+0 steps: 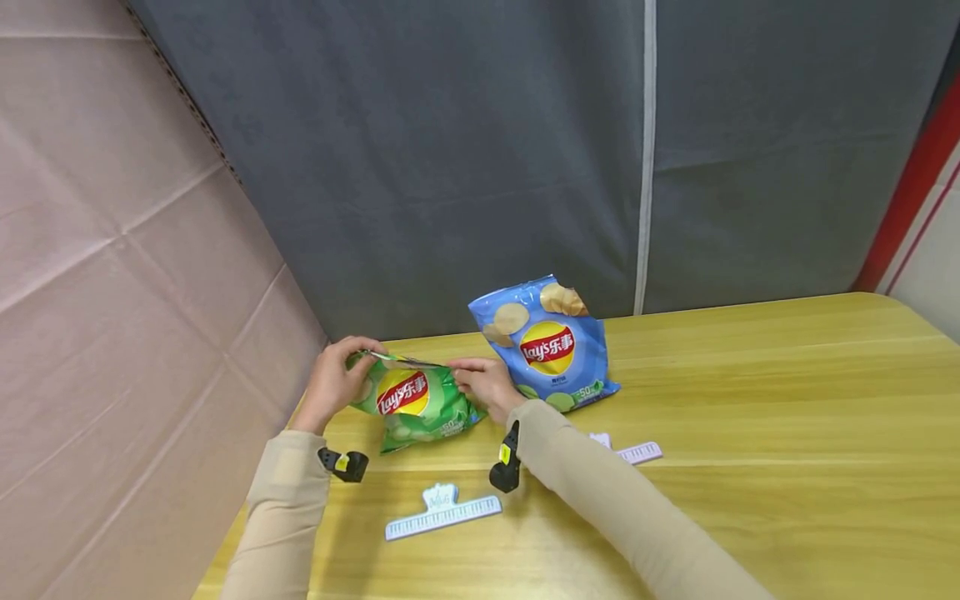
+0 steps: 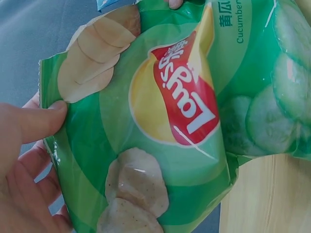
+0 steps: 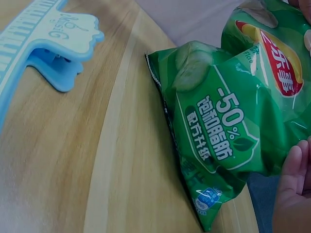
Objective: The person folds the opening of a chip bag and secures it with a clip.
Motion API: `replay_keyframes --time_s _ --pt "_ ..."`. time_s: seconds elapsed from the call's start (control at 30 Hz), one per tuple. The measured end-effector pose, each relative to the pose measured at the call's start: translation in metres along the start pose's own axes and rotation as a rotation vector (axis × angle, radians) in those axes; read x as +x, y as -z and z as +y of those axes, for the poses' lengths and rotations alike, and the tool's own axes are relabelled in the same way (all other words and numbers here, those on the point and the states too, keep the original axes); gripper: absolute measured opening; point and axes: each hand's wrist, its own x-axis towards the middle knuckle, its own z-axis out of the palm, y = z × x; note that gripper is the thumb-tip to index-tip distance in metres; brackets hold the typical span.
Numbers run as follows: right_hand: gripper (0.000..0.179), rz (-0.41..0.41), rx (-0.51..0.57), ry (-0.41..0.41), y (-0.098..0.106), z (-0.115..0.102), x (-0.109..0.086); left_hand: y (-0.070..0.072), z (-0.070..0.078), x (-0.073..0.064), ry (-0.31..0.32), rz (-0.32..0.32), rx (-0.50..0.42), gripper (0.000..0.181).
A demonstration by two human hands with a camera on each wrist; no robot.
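A green Lay's chip bag (image 1: 411,402) (image 2: 165,126) (image 3: 233,126) stands tilted on the yellow wooden table (image 1: 750,400), held at its top edge by both hands. My left hand (image 1: 335,377) pinches the bag's top left corner, its thumb (image 2: 36,121) pressed on the front. At the top right corner my right hand (image 1: 483,383) pinches the folded edge; only part of its palm (image 3: 291,189) shows in the right wrist view. A light blue bag clip (image 1: 442,512) (image 3: 43,43) lies on the table in front of the bag.
A blue Lay's chip bag (image 1: 547,346) leans behind the right hand. A second pale clip (image 1: 633,452) lies right of my right forearm. A cardboard wall (image 1: 135,292) stands at the left and a grey curtain (image 1: 525,150) behind the table.
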Motion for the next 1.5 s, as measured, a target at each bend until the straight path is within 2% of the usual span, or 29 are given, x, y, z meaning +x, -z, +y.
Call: replay_keyframes --time_s 0.17,0.53,0.8,0.93,1.17,1.27,1.5 --pt "0.018 0.004 -0.028 -0.013 -0.0005 0.0 0.0027 0.0017 0.0005 0.0 0.001 -0.022 0.017 0.013" --pt "0.017 -0.01 -0.169 0.081 -0.0003 -0.0025 0.0009 0.006 0.0 0.0003 -0.038 -0.07 0.046 0.013" --pt "0.016 0.014 -0.505 0.334 0.0018 -0.0028 -0.0028 0.0087 0.0009 -0.0009 -0.088 -0.078 0.079 0.014" --pt "0.016 0.023 -0.584 0.428 0.0023 -0.002 -0.004 0.0092 0.0005 -0.0009 -0.093 -0.082 0.097 0.014" --pt "0.017 0.046 -0.696 0.642 0.0028 0.0003 -0.0058 0.0092 0.0004 -0.0008 -0.086 -0.093 0.138 0.013" --pt "0.019 0.045 -0.703 0.68 0.0023 0.0012 -0.0055 0.0085 0.0007 -0.0005 -0.096 -0.103 0.155 0.013" --pt "0.019 0.039 -0.718 0.683 0.0019 0.0019 -0.0048 0.0086 0.0014 -0.0009 -0.098 -0.12 0.155 0.014"
